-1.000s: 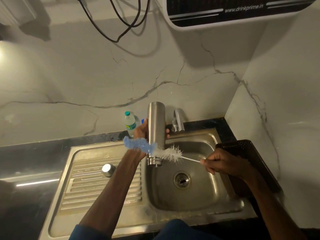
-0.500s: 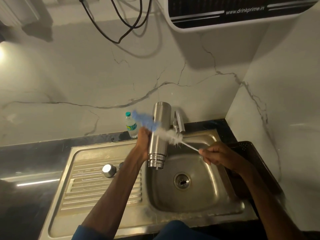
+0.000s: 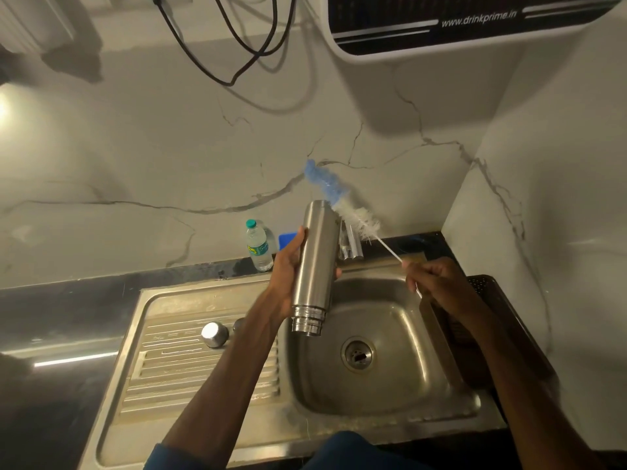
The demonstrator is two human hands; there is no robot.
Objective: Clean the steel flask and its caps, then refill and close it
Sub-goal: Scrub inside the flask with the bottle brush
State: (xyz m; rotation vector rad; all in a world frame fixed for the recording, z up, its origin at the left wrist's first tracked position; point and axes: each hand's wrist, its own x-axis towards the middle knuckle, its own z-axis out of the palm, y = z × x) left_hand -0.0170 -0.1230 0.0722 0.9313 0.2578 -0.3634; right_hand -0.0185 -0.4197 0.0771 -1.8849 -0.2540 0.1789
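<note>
Sink point(image 3: 390, 395) | left hand point(image 3: 288, 271) grips steel flask point(image 3: 314, 266) (ringed mouth down) | right hand point(image 3: 437, 283) pinches brush point(image 3: 339, 201), perhaps touching it.

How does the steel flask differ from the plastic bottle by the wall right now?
The steel flask is opaque metal, uncapped, held threaded end down over the sink by the left hand. The plastic bottle is clear, teal-capped, standing upright on the counter, untouched. Both are slim cylinders.

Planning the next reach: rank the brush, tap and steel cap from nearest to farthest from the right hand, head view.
1. Brush: gripped by the right hand.
2. Tap: behind the sink, up-left.
3. Steel cap: far left, on the drainboard.
</note>
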